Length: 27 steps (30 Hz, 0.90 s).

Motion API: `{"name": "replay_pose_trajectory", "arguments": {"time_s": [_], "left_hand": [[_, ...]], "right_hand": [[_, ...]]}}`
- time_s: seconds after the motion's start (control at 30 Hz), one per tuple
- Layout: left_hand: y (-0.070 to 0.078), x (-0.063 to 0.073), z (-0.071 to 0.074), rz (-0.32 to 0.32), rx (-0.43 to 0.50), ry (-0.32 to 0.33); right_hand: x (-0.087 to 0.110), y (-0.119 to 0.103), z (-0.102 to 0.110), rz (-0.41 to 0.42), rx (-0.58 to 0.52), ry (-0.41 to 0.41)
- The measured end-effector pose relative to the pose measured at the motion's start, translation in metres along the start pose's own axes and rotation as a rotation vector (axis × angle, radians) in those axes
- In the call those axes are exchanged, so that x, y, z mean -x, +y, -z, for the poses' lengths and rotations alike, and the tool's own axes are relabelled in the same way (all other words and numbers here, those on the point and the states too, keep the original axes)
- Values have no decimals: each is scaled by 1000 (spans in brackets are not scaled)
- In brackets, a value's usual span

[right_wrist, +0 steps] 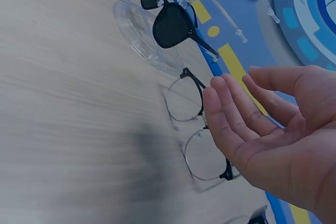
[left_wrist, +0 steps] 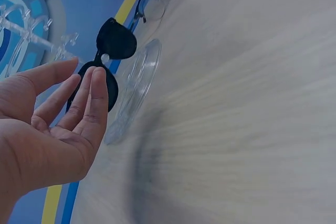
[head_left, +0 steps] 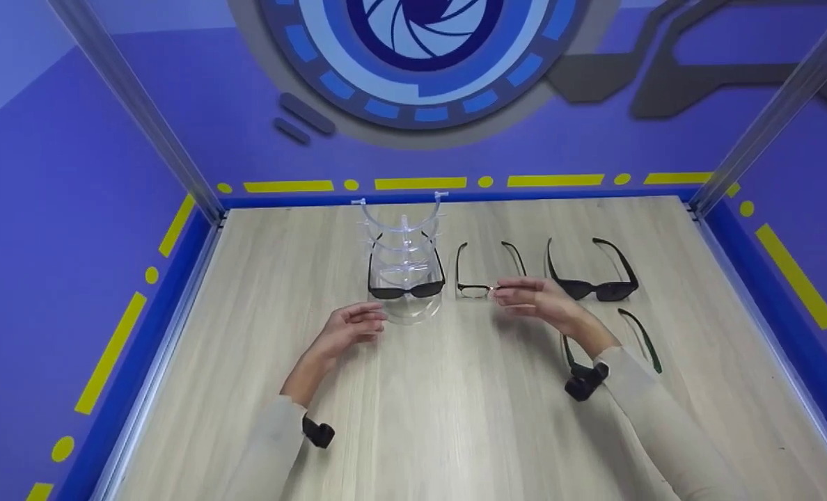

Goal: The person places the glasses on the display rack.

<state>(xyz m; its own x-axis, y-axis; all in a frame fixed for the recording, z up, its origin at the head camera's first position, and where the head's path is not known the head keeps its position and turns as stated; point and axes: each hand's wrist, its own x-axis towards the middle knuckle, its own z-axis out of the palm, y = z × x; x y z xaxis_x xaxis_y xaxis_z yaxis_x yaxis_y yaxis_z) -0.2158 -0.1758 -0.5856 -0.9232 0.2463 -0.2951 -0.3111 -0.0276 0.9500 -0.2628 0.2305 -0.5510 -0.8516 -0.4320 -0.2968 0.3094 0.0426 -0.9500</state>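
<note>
A clear plastic eyewear stand (head_left: 404, 228) with stacked curved arms rises from a round transparent base (left_wrist: 149, 66). Black sunglasses (head_left: 408, 290) hang on its lowest tier, lenses facing me. My left hand (head_left: 349, 330) hovers just left of the base, fingers loosely bent with nothing between them; in the left wrist view it partly covers one dark lens. Right of the stand, half-rim eyeglasses (head_left: 473, 291) with clear lenses lie on the table, temples pointing away. My right hand (head_left: 537, 302) is above their right side, fingers extended and holding nothing; whether it touches them I cannot tell.
Larger dark sunglasses (head_left: 598, 289) lie to the right on the wood-grain table (head_left: 441, 417). Nearer me, green-black glasses (head_left: 642, 339) are partly hidden under the right forearm. Blue-purple panels (head_left: 177, 104) with metal corner posts wall the table at the back and sides.
</note>
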Motion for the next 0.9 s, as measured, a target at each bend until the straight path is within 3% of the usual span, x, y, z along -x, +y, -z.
{"name": "replay_pose_trajectory", "arguments": {"time_s": [0.37,0.7,0.9], "left_hand": [[-6,-10,-37,-12,11,-117],[-13,-17,-64,22,5,-160],[-19,-24,-87,42,5,-201]], "right_hand": [[28,-3,21,8,-44,-16],[63,6,59,78,-170,-3],[86,13,80,70,-176,-21]]}}
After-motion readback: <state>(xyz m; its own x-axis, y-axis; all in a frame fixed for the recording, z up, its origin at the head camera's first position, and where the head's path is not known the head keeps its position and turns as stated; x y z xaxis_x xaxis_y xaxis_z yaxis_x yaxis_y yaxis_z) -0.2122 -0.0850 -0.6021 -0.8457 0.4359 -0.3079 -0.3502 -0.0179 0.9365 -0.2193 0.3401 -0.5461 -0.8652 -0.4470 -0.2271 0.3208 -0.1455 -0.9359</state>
